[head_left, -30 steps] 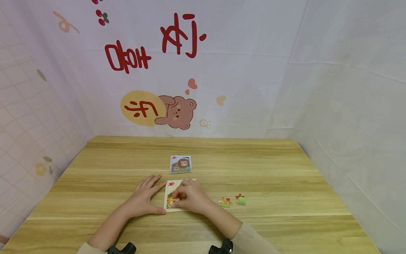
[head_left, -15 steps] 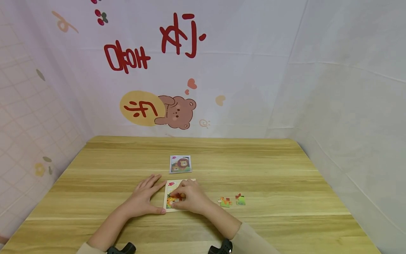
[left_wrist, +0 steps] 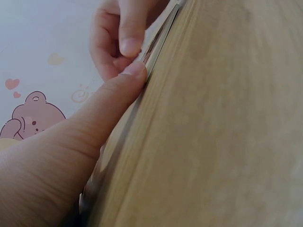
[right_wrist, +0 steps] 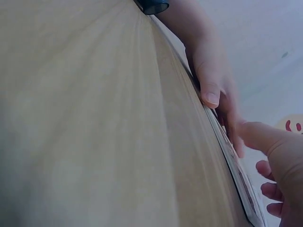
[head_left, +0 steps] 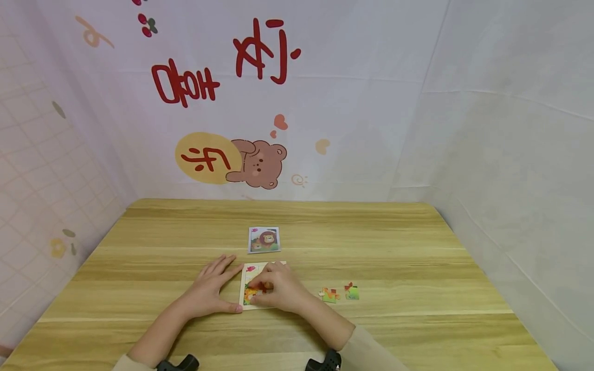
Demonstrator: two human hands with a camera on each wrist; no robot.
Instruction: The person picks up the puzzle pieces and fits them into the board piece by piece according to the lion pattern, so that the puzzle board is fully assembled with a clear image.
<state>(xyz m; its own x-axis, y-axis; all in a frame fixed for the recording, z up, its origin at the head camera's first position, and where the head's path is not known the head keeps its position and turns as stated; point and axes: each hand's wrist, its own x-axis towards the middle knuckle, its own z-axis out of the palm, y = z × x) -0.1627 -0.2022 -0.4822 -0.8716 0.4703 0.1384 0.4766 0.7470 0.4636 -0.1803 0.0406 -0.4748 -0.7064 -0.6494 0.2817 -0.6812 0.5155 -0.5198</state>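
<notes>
A small puzzle board (head_left: 242,293) lies on the table, its picture partly filled with orange, yellow and green pieces. My left hand (head_left: 211,291) lies spread at its left side, the thumb touching the lower left corner and the index fingertip near the upper left. Over the board, my right hand (head_left: 284,288) pinches a puzzle piece (head_left: 261,291) between thumb and index finger, low at the surface; most of that piece is hidden. In the left wrist view the left thumb (left_wrist: 113,97) presses the board's edge. The right thumb (right_wrist: 265,135) shows in the right wrist view.
Two loose puzzle pieces, an orange one (head_left: 330,295) and a green one (head_left: 352,292), lie right of the board. Behind the board lies a picture card (head_left: 264,240) with a lion. A printed white cloth (head_left: 352,103) hangs behind the wooden table (head_left: 417,257).
The right index fingertip has shifted slightly left and up over the board. The left hand, the board, the card and the loose pieces stay in place.
</notes>
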